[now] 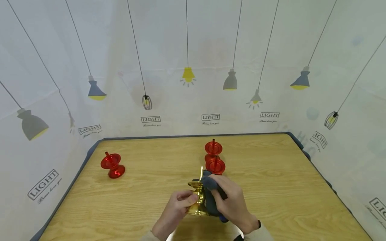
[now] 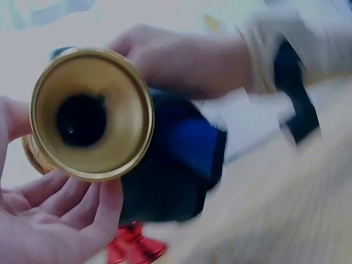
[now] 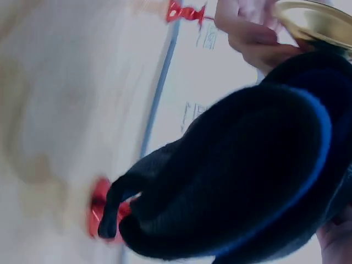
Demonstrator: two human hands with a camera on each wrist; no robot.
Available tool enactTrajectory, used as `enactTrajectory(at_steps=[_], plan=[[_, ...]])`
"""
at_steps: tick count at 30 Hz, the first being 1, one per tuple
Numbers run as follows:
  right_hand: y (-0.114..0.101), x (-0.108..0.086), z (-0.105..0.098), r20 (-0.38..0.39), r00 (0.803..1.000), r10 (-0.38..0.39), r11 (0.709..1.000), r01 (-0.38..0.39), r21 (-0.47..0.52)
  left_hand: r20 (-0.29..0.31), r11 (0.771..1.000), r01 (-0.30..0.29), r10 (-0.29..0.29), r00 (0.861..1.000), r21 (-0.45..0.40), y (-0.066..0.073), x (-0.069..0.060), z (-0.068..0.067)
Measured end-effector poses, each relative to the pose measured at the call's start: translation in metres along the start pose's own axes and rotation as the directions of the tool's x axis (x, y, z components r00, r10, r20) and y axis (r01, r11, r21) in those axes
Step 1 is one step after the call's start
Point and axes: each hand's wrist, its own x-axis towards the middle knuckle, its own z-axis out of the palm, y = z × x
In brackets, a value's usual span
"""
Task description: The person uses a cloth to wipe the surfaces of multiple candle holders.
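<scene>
A shiny gold candle holder point(image 1: 196, 211) with an upright spike is held above the near part of the table by my left hand point(image 1: 176, 207), thumb and fingers round its stem. My right hand point(image 1: 231, 199) grips a dark cloth point(image 1: 212, 201) with blue edging and presses it against the holder's upper side, beside the spike. In the left wrist view the hollow underside of the gold base point(image 2: 129, 121) faces the camera. The bunched cloth point(image 3: 236, 181) fills much of the right wrist view and hides most of the right fingers.
Two red candle holders point(image 1: 213, 148) stand one behind the other just beyond my hands. Another red candle holder point(image 1: 116, 171) stands at the left of the wooden table point(image 1: 150, 160). A white lamp-printed sheet point(image 1: 169, 97) surrounds the table's back and sides.
</scene>
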Motion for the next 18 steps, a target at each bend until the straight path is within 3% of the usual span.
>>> enactTrajectory(at_steps=[4,7,9,11,15,18], plan=[[0.0,-0.005,0.0,-0.034,0.997,0.069,0.995,-0.067,0.068,0.158,0.99,0.017,0.005,0.987,-0.137,-0.004,0.001,-0.005],[0.001,-0.005,-0.001,-0.025,0.998,0.05,0.997,-0.048,0.059,0.18,0.995,0.028,-0.01,0.984,-0.096,-0.004,0.001,-0.005],[0.002,-0.004,-0.003,-0.008,1.0,0.011,1.0,-0.011,0.01,0.147,0.999,0.038,-0.035,0.989,-0.017,-0.002,0.002,-0.003],[0.002,-0.001,-0.004,0.009,0.999,-0.044,0.998,0.045,-0.049,0.071,0.995,0.036,-0.043,0.997,0.096,0.001,0.001,0.001],[0.0,0.005,-0.005,0.053,0.987,-0.151,0.969,0.159,-0.191,-0.085,0.953,0.033,-0.007,0.996,0.303,0.006,-0.002,0.012],[-0.002,0.007,-0.003,0.081,0.974,-0.213,0.945,0.227,-0.235,-0.142,0.921,0.018,0.041,0.989,0.389,0.007,-0.003,0.017]])
